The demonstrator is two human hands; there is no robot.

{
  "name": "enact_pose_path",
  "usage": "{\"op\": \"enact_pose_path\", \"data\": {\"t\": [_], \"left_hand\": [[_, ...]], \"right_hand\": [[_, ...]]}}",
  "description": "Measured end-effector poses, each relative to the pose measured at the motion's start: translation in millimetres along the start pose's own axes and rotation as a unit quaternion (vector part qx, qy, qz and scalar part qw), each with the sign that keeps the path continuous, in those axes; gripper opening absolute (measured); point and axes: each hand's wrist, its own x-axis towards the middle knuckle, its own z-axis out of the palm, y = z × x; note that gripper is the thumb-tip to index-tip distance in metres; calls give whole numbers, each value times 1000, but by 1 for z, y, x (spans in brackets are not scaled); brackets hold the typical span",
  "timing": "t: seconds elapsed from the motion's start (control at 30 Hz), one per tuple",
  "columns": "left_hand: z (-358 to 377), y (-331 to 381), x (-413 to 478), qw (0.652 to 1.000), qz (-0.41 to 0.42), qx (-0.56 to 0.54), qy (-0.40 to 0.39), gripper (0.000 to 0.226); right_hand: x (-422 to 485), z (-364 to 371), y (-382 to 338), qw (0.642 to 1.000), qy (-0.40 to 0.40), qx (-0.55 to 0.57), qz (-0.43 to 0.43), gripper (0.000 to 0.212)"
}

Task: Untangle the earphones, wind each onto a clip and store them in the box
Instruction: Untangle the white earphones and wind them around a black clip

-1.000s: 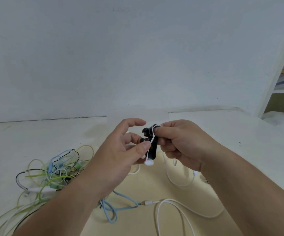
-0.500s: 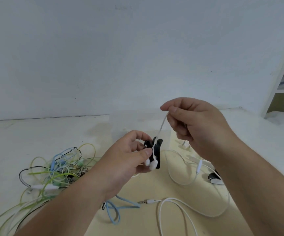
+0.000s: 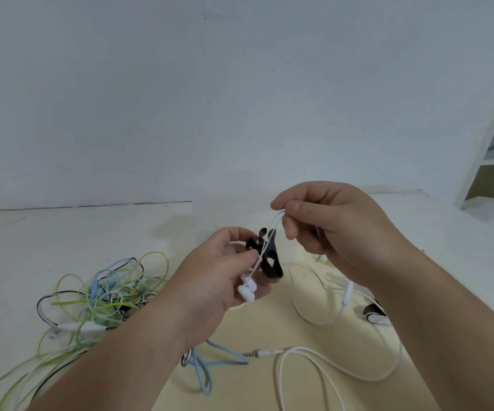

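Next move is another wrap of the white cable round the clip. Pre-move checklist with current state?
1. Left hand grips the black clip: ok.
2. White earbuds hang together just below the clip: ok.
3. Right hand pinches the white cable above the clip: ok.
4. Spare white cable lies loose on the table, apart from the tangled pile: ok.
5. Jack plug lies near a blue cable; whether they touch: cannot tell.
6. Storage box in view: not ok, none visible.
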Motion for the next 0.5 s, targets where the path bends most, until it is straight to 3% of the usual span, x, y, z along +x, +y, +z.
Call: {"op": "enact_pose_path", "data": {"t": [0.1,0.3,0.5], "left_hand": [[-1,-2,0,1000,5,16,-7,17],[-2,-2,-2,998,12,20,-52,18],[2,-2,-3,998,-1,34,-50,23]], "right_hand": [[-2,5,-1,1000,-23,9,-10,22],[3,2,4,996,84,-12,5,20],[5,2,4,993,112,15,33,19]]}}
